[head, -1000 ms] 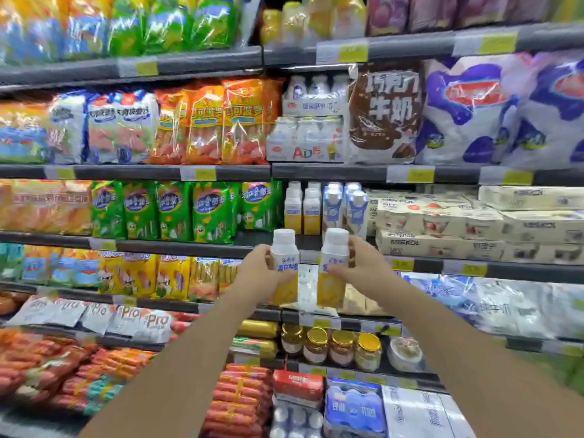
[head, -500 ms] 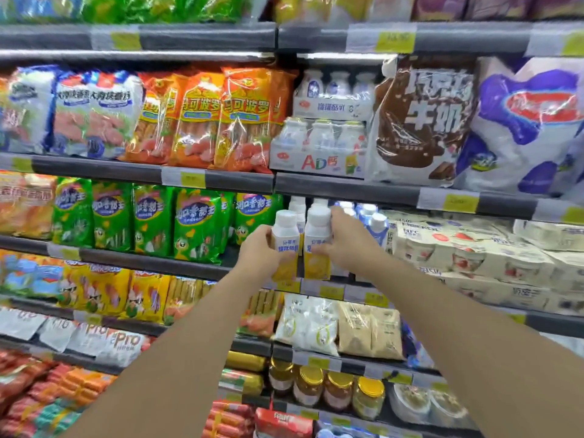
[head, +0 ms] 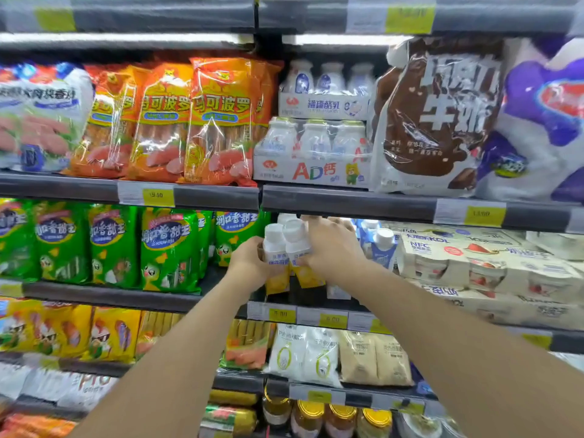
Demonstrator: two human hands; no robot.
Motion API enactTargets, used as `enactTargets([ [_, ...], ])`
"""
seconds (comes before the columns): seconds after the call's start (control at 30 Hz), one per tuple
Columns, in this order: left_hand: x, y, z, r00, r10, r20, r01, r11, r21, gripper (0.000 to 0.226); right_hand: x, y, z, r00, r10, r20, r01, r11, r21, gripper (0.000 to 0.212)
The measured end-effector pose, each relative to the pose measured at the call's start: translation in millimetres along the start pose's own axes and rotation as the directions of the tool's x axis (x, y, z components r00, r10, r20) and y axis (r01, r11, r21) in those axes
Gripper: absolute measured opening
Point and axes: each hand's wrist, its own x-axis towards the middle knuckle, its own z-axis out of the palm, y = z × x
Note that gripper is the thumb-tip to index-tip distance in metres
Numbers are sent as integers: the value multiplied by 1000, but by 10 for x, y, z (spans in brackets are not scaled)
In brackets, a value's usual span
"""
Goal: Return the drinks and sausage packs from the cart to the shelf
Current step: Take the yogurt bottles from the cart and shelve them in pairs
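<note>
Since a second ago both bottles have gone forward over the shelf's (head: 316, 300) front edge. The left hand (head: 249, 263) grips the left bottle (head: 275, 257), the right hand (head: 331, 248) the right bottle (head: 298, 251). Placing step; next, set them upright beside the blue-capped bottles (head: 382, 248).

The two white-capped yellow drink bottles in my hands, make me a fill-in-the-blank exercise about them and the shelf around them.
1. The left hand and the right hand each grip one white-capped yellow drink bottle, so the bottles held number ____.
2. Both bottle caps are coloured ____.
3. Left of the bottles on the same shelf stand sausage packs coloured ____.
4. The box on the shelf above the bottles reads, in large red and blue letters, ____.

Missing words: two; white; green; AD
</note>
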Motion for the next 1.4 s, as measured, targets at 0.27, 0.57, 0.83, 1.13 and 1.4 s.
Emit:
enactTargets([
  [0.27,145,-104,-78,995,66,79,-67,998,11,58,96,-117,-13,987,87,136,-74,992,-102,59],
  [0.57,175,-262,-53,978,139,155,-163,974,157,48,261,-175,57,966,178,189,-122,954,-273,58],
  [0.83,222,-242,11,971,168,167,-194,969,154,50,373,-182,-145,898,273,347,-152,929,-336,56],
  [1.13,216,-238,-19,966,160,202,-183,978,102,50,345,-285,-236,872,285,399,-234,957,-171,42],
  [1.4,185,-231,-9,967,155,201,-177,979,97,48,354,-271,-261,851,304,427,-220,946,-237,53],
])
